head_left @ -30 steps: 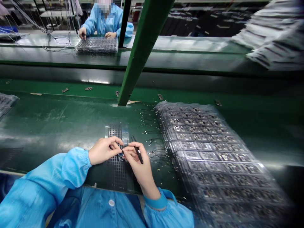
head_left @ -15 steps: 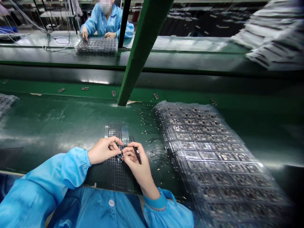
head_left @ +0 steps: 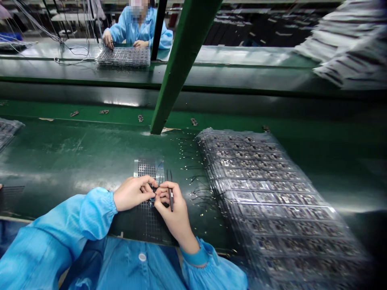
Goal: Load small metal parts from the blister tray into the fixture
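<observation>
My left hand is closed, its thumb and fingertips pinched at a small circuit board with blue and silvery parts. Opposite it, my right hand has its fingertips against the same board, almost touching the left ones. Black tweezers are tucked in the right hand, tips pointing away from me. Fingers cover most of the board and whatever is pinched there. Under both hands lies a perforated grid sheet on the green table.
Stacked clear trays of circuit boards stand at right, black cables sticking out on their left side. Beyond, boards lie on a green belt. A green post slants upward. Across, a co-worker handles a tray.
The tweezers have swung more upright in my right hand. Boards on the belt have shifted slightly left. The co-worker has leaned a little right, and a fingertip shows at the left edge.
</observation>
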A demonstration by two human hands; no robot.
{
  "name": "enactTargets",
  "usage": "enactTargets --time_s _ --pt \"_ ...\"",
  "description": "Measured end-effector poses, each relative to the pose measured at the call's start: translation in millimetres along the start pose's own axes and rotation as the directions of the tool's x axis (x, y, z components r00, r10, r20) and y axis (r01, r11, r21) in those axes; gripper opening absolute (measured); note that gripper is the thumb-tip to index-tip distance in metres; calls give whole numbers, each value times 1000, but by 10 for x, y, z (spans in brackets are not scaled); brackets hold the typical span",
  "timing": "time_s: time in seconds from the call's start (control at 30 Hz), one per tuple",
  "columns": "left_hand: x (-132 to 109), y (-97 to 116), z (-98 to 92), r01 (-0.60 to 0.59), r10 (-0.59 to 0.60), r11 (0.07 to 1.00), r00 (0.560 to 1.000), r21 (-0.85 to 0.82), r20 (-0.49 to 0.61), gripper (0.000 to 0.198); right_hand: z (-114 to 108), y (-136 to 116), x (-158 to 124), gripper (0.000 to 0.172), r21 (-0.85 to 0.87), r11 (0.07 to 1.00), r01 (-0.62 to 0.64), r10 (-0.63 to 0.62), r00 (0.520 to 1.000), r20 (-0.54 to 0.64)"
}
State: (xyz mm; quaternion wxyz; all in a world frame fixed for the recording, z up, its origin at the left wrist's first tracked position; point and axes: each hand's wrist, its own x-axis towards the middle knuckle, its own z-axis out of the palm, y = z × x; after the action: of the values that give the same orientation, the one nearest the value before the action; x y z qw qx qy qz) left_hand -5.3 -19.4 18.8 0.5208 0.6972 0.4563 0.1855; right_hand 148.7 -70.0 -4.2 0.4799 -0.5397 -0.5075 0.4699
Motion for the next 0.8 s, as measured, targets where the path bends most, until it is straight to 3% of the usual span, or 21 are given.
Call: enactTargets --time_s 0.27,0.5,0.7,0.8 --pt "35 -8 -78 4 1 989 1000 -151 29 20 -54 -29 41 30 327 921 -213 191 977 98" --pt "27 -3 -57 21 2 952 997 -304 74 22 -112 9 64 40 424 866 -265 217 963 158" --pt "-16 -16 -36 134 4 826 970 -548 243 41 -178 28 44 44 481 779 -403 241 900 363" --pt "-30 -11 -76 138 20 825 962 -548 272 46 -204 43 47 46 451 780 -434 283 887 364"
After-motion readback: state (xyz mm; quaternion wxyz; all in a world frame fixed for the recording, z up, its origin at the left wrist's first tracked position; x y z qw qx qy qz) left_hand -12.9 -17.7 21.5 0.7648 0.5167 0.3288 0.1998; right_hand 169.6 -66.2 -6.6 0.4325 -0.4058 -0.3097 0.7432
